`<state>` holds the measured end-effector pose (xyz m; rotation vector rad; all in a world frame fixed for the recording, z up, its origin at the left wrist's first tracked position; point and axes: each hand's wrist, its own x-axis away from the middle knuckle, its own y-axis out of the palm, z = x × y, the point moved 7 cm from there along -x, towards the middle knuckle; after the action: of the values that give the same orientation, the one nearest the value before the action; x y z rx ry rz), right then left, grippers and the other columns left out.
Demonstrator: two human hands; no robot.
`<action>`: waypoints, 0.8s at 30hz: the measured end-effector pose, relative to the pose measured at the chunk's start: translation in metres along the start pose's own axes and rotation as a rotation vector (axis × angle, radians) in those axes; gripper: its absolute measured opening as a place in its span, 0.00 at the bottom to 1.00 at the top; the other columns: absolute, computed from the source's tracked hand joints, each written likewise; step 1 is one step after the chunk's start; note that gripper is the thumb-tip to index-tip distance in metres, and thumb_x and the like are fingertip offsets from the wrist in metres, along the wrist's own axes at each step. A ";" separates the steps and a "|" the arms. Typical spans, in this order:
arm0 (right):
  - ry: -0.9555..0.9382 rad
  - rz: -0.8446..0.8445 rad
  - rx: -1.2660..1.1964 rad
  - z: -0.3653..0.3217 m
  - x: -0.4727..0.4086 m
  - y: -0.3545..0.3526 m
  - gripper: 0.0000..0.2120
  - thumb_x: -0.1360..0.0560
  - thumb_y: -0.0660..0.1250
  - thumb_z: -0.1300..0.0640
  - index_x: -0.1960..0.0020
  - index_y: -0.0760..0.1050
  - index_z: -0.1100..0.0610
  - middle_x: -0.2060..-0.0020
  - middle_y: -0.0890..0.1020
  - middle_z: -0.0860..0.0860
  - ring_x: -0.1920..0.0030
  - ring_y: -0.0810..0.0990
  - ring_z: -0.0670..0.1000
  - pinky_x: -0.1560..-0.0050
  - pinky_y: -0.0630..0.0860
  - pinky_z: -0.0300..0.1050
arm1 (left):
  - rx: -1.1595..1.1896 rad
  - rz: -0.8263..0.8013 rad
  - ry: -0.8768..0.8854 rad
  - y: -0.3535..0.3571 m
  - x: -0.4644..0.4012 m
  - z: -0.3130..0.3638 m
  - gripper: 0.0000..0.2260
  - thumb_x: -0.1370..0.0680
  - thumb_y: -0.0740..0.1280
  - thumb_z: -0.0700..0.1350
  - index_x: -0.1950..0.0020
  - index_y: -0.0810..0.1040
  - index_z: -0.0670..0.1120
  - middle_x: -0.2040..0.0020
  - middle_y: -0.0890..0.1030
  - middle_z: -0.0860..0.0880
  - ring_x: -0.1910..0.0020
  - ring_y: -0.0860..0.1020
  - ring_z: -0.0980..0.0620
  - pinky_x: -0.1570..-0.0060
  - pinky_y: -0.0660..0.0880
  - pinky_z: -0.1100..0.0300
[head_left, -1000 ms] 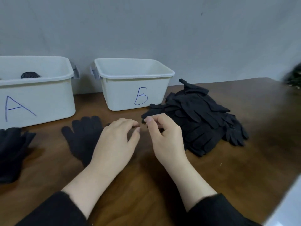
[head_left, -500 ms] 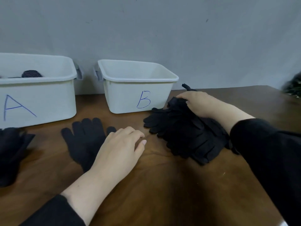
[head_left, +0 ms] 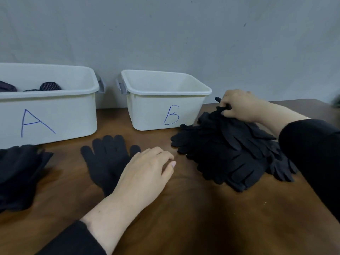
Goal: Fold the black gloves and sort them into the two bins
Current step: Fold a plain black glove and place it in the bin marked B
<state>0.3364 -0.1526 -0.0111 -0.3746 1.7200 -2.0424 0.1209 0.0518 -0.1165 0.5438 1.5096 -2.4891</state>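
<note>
Gloves lie heaped in a black pile [head_left: 233,150] on the table [head_left: 184,218], right of bin B [head_left: 161,100]. At the pile's far top edge the right hand [head_left: 239,105] has its fingers [head_left: 225,103] curled round the topmost glove [head_left: 223,107], pinching a bunched bit of its cloth; one glove finger pokes out behind the knuckles. The rest of the pile spreads toward the person from under that grip.

Left of the pile, a single glove [head_left: 104,159] lies flat, its fingers pointing at the bins. The left hand [head_left: 145,173] rests palm down over that glove's wrist end, fingers loosely bent and holding nothing, fingertips on bare wood between the flat glove and the pile.

Farther left, a second dark heap [head_left: 20,173] sits before bin A [head_left: 47,100], well apart from both hands. Bin A holds a few folded dark pieces [head_left: 50,86]; what lies in bin B cannot be seen.
</note>
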 end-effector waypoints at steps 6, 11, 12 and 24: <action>0.039 0.190 -0.405 -0.005 0.037 -0.057 0.05 0.26 0.70 0.59 0.57 0.75 0.51 0.38 0.80 0.44 0.40 0.77 0.51 0.45 0.74 0.47 | 0.048 0.090 0.004 -0.009 0.001 -0.001 0.12 0.18 0.58 0.54 0.43 0.81 0.55 0.49 0.80 0.60 0.50 0.77 0.58 0.49 0.77 0.58; 0.028 0.289 -0.493 -0.016 0.052 -0.094 0.08 0.25 0.71 0.59 0.51 0.72 0.53 0.57 0.78 0.49 0.57 0.75 0.52 0.58 0.71 0.42 | 0.043 0.181 0.004 -0.021 0.006 -0.003 0.10 0.18 0.61 0.51 0.45 0.82 0.53 0.51 0.81 0.58 0.52 0.78 0.58 0.52 0.78 0.59; 0.014 0.293 -0.509 -0.021 0.055 -0.100 0.10 0.24 0.71 0.59 0.48 0.71 0.52 0.58 0.78 0.48 0.57 0.75 0.52 0.59 0.70 0.41 | 0.037 0.189 -0.001 -0.024 0.007 -0.003 0.10 0.18 0.62 0.51 0.45 0.82 0.52 0.51 0.82 0.58 0.52 0.79 0.58 0.51 0.77 0.61; -0.083 0.054 -0.547 -0.108 0.089 -0.148 0.07 0.23 0.70 0.57 0.55 0.84 0.46 0.64 0.84 0.45 0.67 0.77 0.44 0.59 0.74 0.44 | -0.044 0.195 -0.130 -0.072 0.050 -0.059 0.12 0.18 0.60 0.53 0.42 0.81 0.54 0.50 0.80 0.59 0.50 0.77 0.58 0.49 0.77 0.57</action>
<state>0.1846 -0.0847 0.1071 -0.5625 2.1898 -1.4683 0.0635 0.1391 -0.1017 0.4868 1.3880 -2.2915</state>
